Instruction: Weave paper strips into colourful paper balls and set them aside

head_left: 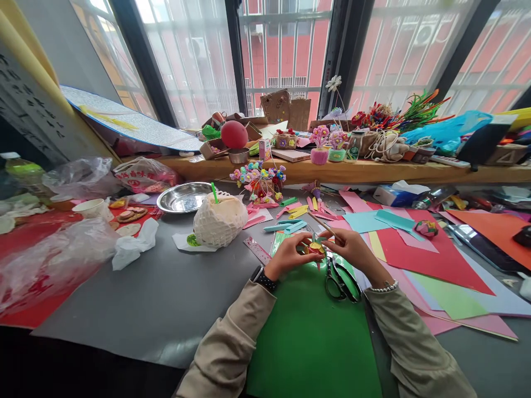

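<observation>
My left hand (287, 257) is closed round a small folded-paper ornament (317, 248) in red, yellow and teal, which looks like a paper flower. A thin wooden stick (320, 223) slants up and left out of my right hand (349, 246). The fingers of that hand meet the ornament's right side, partly hiding it. Just below, a pair of black-handled scissors (341, 281) lies on the green mat (311, 331). Beside my left hand is a pink ruler (257, 250). Folded paper strips (286, 226) in teal, yellow, pink and green lie beyond my hands.
Coloured paper sheets (440, 262) spread over the right side. On the left stand a net-wrapped coconut (220, 220) with a green straw and a metal plate (182, 198). Plastic bags (58, 260) fill the far left. Crafts, including a bead-like flower basket (263, 188), stand toward the wooden ledge (373, 171).
</observation>
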### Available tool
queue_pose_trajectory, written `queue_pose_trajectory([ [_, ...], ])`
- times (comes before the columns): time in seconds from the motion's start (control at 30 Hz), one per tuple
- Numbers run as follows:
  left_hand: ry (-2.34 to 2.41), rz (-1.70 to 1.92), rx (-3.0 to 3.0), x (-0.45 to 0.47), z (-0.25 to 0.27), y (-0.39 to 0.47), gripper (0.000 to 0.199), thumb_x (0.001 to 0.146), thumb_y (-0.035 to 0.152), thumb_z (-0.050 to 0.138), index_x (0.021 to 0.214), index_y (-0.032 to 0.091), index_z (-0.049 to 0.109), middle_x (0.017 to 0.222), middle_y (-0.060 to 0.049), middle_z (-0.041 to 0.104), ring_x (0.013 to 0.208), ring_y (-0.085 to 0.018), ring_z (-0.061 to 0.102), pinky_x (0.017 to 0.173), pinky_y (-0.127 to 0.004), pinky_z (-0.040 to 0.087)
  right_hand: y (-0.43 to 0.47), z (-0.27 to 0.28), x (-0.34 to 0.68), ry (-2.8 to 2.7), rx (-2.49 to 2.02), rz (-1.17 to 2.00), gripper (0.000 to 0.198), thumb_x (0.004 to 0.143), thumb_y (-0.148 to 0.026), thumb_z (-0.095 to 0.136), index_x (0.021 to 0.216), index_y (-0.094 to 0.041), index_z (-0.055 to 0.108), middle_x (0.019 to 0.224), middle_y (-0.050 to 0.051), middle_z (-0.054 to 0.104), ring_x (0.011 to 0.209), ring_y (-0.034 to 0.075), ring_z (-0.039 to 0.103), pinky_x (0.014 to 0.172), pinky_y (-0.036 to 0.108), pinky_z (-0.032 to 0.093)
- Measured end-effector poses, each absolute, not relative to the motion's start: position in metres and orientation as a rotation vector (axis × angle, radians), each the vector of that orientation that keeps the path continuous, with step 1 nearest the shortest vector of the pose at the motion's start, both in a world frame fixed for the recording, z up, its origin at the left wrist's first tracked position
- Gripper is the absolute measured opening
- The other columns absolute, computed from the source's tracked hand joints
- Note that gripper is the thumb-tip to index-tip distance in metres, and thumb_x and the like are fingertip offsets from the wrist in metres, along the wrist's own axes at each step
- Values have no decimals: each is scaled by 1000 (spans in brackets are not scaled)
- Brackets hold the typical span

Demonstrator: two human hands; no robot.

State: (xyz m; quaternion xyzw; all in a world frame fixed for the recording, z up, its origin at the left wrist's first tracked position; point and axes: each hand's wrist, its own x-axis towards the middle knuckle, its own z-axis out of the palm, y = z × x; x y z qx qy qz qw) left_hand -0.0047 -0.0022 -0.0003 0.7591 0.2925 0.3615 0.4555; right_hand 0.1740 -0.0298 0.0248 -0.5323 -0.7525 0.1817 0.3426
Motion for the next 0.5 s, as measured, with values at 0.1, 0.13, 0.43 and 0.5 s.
queue_pose_trajectory([
  [0.1, 714, 914, 1913, -5, -1, -2, 50, 61, 38, 67, 102, 14, 52, 89, -6, 60, 76, -14, 58, 70, -25, 46, -31, 26, 172, -1995, -1396, 409, 21, 75, -33, 51, 81, -16, 62, 52, -3, 43, 46, 9, 31, 44, 23, 25],
  [0.13, 715, 921, 1922, -5, -2, -2, 50, 61, 38, 67, 102, 14, 52, 89, -6, 60, 76, -14, 58, 70, -25, 47, -31, 25, 172, -2001, -1398, 388, 20, 75, -32, 50, 80, -16, 61, 52, -3, 44, 46, 9, 31, 45, 22, 26],
  [0.43, 792, 899, 2080, -8, -6, -1, 54, 63, 45, 63, 105, 14, 52, 93, -8, 60, 73, -14, 57, 67, -25, 45, -26, 20, 171, -2021, -1399, 445, 21, 76, -32, 48, 84, -16, 60, 51, -3, 44, 46, 9, 34, 45, 22, 27],
  [0.5, 785, 894, 2127, -8, -4, -2, 51, 64, 46, 62, 104, 15, 53, 91, -7, 61, 73, -14, 56, 68, -25, 44, -26, 19, 173, -2034, -1393, 484, 23, 76, -32, 48, 87, -16, 61, 50, -3, 44, 45, 9, 34, 45, 22, 27],
])
